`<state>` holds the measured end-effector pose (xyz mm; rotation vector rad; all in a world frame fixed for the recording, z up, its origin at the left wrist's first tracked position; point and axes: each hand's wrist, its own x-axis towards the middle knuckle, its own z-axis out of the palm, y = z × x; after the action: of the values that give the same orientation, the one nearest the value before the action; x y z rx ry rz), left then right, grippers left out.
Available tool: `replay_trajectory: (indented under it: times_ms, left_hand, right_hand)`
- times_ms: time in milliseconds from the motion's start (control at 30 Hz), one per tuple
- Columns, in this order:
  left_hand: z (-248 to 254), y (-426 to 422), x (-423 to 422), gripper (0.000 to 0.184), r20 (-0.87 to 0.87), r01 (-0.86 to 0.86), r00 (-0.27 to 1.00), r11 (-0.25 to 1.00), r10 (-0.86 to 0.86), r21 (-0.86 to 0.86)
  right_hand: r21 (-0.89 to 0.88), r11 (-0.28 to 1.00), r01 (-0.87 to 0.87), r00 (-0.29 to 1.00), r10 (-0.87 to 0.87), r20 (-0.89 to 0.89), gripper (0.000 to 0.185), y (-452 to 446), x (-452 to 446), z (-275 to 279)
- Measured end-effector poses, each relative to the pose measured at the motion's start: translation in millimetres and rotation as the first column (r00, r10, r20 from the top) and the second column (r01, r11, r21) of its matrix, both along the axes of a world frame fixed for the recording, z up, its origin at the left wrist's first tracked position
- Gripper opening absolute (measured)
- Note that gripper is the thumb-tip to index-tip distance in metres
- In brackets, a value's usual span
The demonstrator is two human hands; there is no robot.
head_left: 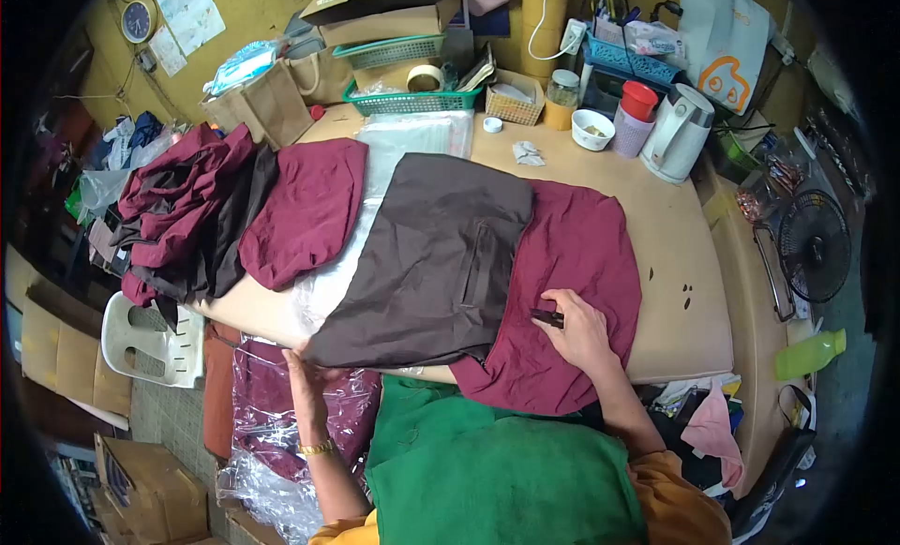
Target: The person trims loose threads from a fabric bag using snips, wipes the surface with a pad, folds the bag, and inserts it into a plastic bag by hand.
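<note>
A dark grey and maroon garment (441,254) lies spread over the tan table in front of me. My left hand (302,367) is at the table's front edge, holding the lower left corner of the grey fabric. Over the maroon part on the right, my right hand (574,328) grips a small black tool (547,316), whose type I cannot make out. A slanted pocket opening shows on the grey cloth. To the left lie a folded maroon piece (307,208) and a crumpled pile of maroon and dark fabric (183,208).
Clear plastic sheets (417,135) lie behind the garment. Farther back stand a green basket (412,102), a jar (562,100), a white bowl (592,130) and a kettle (677,133). A fan (814,245) is at the right, plastic-wrapped maroon cloth (267,404) below the front edge.
</note>
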<state>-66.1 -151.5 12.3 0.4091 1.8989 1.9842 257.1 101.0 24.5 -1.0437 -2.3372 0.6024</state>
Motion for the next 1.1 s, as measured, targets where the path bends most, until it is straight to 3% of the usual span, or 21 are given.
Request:
replay_trajectory:
  times_ms: [33,100,167,200,233,300,433,500,533,600,633,667,700,767,833,867,900,967,1033,1067,1100]
  left_hand:
    - [2.8,-1.2,2.1,0.047,0.317,0.139,0.934,0.985,-0.165,0.103]
    - [-16.7,-9.6,-10.2,0.029,-0.004,0.303,0.950,0.921,-0.314,-0.243]
    - [-6.8,0.2,-2.1,0.021,0.120,0.198,0.975,0.977,-0.189,-0.075]
    - [-12.1,0.6,-5.3,0.020,0.175,0.114,0.978,0.994,-0.112,0.001]
    - [-14.8,0.2,-7.6,0.021,0.271,0.102,0.946,0.960,-0.175,0.262]
    - [-9.4,11.1,8.7,0.024,0.510,-0.148,0.858,0.917,-0.067,0.369]
    - [-1.4,25.4,36.2,0.039,0.544,0.022,0.784,0.890,-0.298,0.456]
    - [-13.5,22.3,35.2,0.044,0.298,0.275,0.900,0.944,-0.320,0.181]
    - [14.4,15.4,38.2,0.055,0.322,0.396,0.879,0.914,-0.351,-0.085]
    - [21.1,-7.5,15.4,0.038,0.119,0.627,0.760,0.675,-0.638,-0.389]
    - [27.7,-17.7,4.3,0.032,-0.001,0.523,0.737,0.572,-0.676,-0.632]
    - [34.2,-28.1,-6.7,0.027,-0.093,0.354,0.683,0.441,-0.724,-0.825]
    - [70.0,-27.2,-5.3,0.025,-0.223,0.039,0.681,0.338,-0.698,-0.940]
    - [103.8,-8.2,-0.8,0.028,-0.469,-0.083,0.790,0.689,-0.395,-0.720]
    - [131.5,37.4,16.4,0.035,-0.464,-0.001,0.826,0.822,-0.320,-0.569]
    - [121.1,64.1,15.8,0.039,-0.550,0.032,0.755,0.859,-0.356,-0.512]
    - [103.4,95.0,13.6,0.044,-0.634,0.070,0.675,0.889,-0.377,-0.453]
    - [80.6,168.0,19.7,0.069,-0.689,0.039,0.543,0.834,-0.479,-0.550]
    - [55.6,231.8,29.4,0.102,-0.561,-0.005,0.584,0.688,-0.588,-0.726]
    - [42.7,251.3,40.7,0.101,-0.579,-0.119,0.559,0.633,-0.594,-0.765]
    - [28.3,261.3,48.8,0.077,-0.710,-0.209,0.462,0.713,-0.531,-0.669]
  right_hand:
    - [0.028,1.000,-0.009,1.000,0.009,0.016,0.037,-0.8,-0.2,-2.8]
    - [0.029,0.999,-0.034,0.999,0.034,0.010,0.045,0.3,-0.5,0.0]
    - [-0.148,0.989,-0.008,0.988,0.031,0.153,0.052,-1.6,-0.8,17.5]
    - [-0.100,0.994,-0.041,0.989,0.055,0.137,0.059,0.3,0.5,10.6]
    - [-0.104,0.994,-0.042,0.989,0.056,0.140,0.059,-0.3,1.4,7.6]
    - [-0.113,0.992,-0.062,0.991,0.075,0.110,0.058,-0.1,1.1,6.3]
    - [-0.029,0.997,-0.068,0.992,0.070,0.101,0.053,3.8,0.9,9.9]
    - [-0.150,0.979,-0.141,0.933,0.182,0.310,0.047,5.5,0.9,27.4]
    - [-0.131,0.966,-0.223,0.944,0.247,0.218,0.037,8.1,-0.1,33.6]
    - [-0.165,0.956,-0.244,0.953,0.267,0.141,0.032,11.1,-7.7,62.8]
    - [-0.202,0.941,-0.272,0.955,0.290,0.066,0.027,15.1,-10.5,72.6]
    - [-0.058,0.928,-0.369,0.929,0.365,-0.067,0.017,27.2,-14.6,60.1]
    - [-0.057,0.929,-0.364,0.930,0.360,-0.068,0.017,33.2,-21.8,70.3]
    - [-0.477,0.822,-0.312,0.949,0.247,-0.196,0.023,44.6,-50.4,100.1]
    - [-0.582,0.752,-0.309,0.935,0.129,-0.330,0.029,65.1,-80.9,87.0]
    - [-0.580,0.774,-0.253,0.933,0.037,-0.358,0.030,78.1,-98.0,71.6]
    - [-0.579,0.791,-0.198,0.920,-0.053,-0.388,0.031,89.5,-111.6,51.7]
    - [-0.596,0.770,-0.225,0.844,-0.152,-0.515,0.031,105.1,-127.7,10.0]
    - [-0.611,0.747,-0.262,0.744,-0.247,-0.621,0.032,105.0,-135.6,-5.9]
    - [-0.599,0.769,-0.222,0.735,-0.271,-0.621,0.033,98.5,-135.5,-11.2]
    - [-0.585,0.791,-0.181,0.726,-0.294,-0.622,0.035,93.6,-134.2,-16.8]
